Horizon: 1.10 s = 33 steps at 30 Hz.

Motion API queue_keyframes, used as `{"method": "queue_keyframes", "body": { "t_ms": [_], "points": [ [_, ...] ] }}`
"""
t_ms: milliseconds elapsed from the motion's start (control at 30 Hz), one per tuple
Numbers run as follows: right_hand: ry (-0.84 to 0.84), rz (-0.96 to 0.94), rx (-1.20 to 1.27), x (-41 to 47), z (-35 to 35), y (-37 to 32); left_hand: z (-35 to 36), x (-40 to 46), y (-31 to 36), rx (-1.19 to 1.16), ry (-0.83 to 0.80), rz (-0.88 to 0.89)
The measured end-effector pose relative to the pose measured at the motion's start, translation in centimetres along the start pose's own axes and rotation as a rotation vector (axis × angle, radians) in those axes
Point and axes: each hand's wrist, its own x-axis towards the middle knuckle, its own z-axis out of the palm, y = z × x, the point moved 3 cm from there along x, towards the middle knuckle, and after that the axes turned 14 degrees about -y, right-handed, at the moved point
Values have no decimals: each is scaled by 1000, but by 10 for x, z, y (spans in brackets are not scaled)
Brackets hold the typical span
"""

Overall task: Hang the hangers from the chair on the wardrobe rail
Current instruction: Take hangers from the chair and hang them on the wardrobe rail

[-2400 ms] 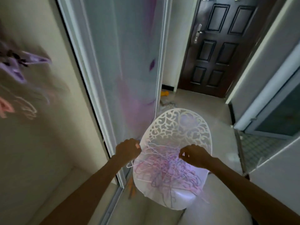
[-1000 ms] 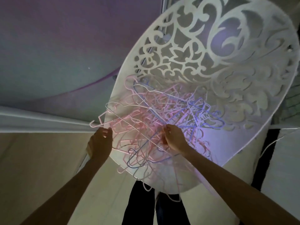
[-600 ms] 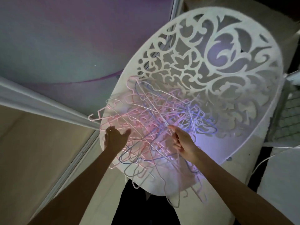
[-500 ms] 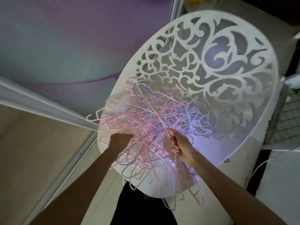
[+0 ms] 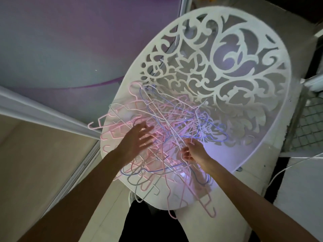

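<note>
Change since half a second earlier: the left hand [image 5: 138, 140], then curled down into the near-left part of the pile, is now lifted and spread flat above it; the right hand [image 5: 193, 151] has slid slightly nearer the seat's front while keeping its hold; the chair sits a little further right in view.

Item, far left: a pale sliding-door frame [image 5: 43, 112] runs diagonally, with a frosted purple-tinted panel [image 5: 70, 41] above it and beige floor [image 5: 35, 163] below.

Item: left hand, palm down, fingers straight and splayed, holding nothing. It hovers over the pink hangers on the left side of the heap; whether the fingertips touch the wire cannot be told.

Item: hangers [image 5: 166, 126], a tangled pile of thin pink, white and blue-violet wire hangers lying on the seat. One pink hook [image 5: 94, 125] pokes past the seat's left rim; several more hang over the front edge toward the person.

Item: right hand, fingers curled, pinching a thin white hanger [image 5: 174, 133] whose wire runs up and left from the grip across the heap. The hand is at the near-right of the pile, just above the seat.

Item: white plastic chair [image 5: 262, 137], oval shell with a cut-out scrollwork back [image 5: 218, 58], standing beside the door frame.

Item, far right: tiled floor behind a metal threshold [image 5: 311, 119] and a white cable [image 5: 288, 168].
</note>
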Motion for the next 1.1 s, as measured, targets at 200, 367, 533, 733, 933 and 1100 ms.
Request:
{"method": "queue_keyframes", "body": {
  "t_ms": [200, 367, 533, 733, 933, 1100],
  "points": [
    [194, 20, -1040, -18, -38, -19, 5, 1, 9, 80, -133, -213],
    [274, -57, -1029, -28, -33, -19, -2, 4, 5, 165, -140, -319],
    [321, -171, -781, -20, -13, -9, 0, 4, -21, 409, -130, -336],
    [204, -136, -327, 2, 13, -3, -6, -1, -38, 741, -161, -508],
    [153, -205, -864, -28, 10, 6, -24, -4, -28, 936, -75, -429],
    [539, -195, -755, -46, -40, 5, -41, -7, -17, 1202, 147, -313]
  ]
}}
